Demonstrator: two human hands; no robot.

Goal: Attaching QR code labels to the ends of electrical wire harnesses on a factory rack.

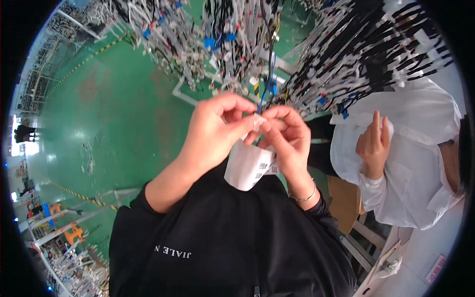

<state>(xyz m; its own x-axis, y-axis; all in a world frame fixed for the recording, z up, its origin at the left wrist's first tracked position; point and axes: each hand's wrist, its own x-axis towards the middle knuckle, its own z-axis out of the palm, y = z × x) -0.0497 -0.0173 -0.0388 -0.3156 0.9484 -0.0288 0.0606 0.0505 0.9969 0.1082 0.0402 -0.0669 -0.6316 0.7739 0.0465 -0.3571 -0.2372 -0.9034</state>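
Note:
Both hands meet in front of my chest, fingertips almost touching. My left hand [213,129] is closed in a pinch on a small whitish, film-like piece [258,122] at the end of a thin blue wire [261,103]. From the other side, my right hand [289,141] pinches at the same piece, its fingers curled. Below the right fingers hangs a curved white paper label strip [243,167] with dark print. Whether the small piece belongs to that strip I cannot tell. The fingers partly hide the wire's end.
Dense bundles of wire harnesses [242,37] hang ahead, and more black and grey ones [366,44] at the right. A co-worker in a white garment [410,163] stands close on my right, one hand raised. A brown cardboard piece [343,202] is beside my right arm.

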